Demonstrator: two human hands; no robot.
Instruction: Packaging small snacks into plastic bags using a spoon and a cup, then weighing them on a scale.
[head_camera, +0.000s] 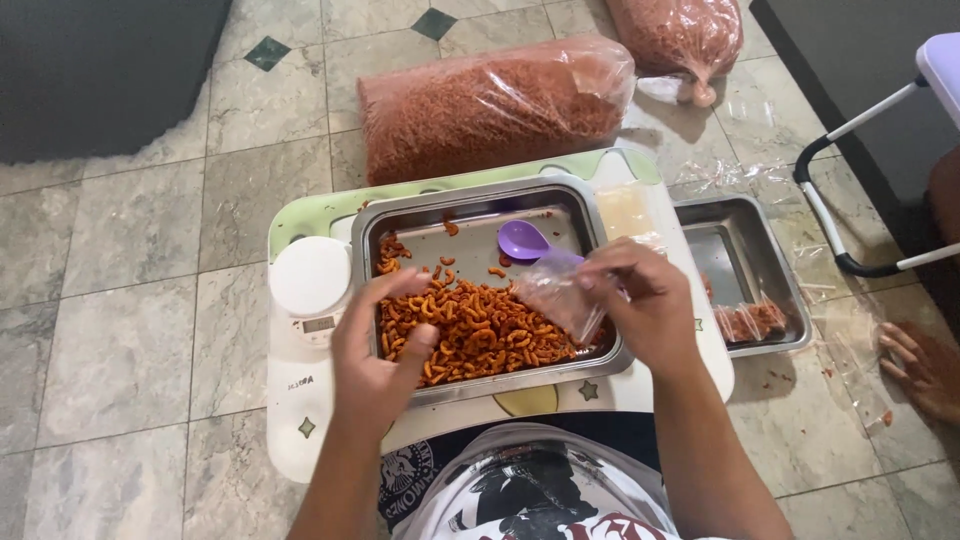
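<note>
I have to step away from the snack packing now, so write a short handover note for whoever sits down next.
Left hand: open, fingers on the orange snacks in the steel tray.
Right hand: pinching a small clear bag over the tray, beside the purple scoop.
Scale: left of the tray, nothing on it.
Done: a few filled packets lie in the second tray on the right.
Left: the bag in hand looks nearly empty; a pile remains in the tray, and two big sacks wait behind.
</note>
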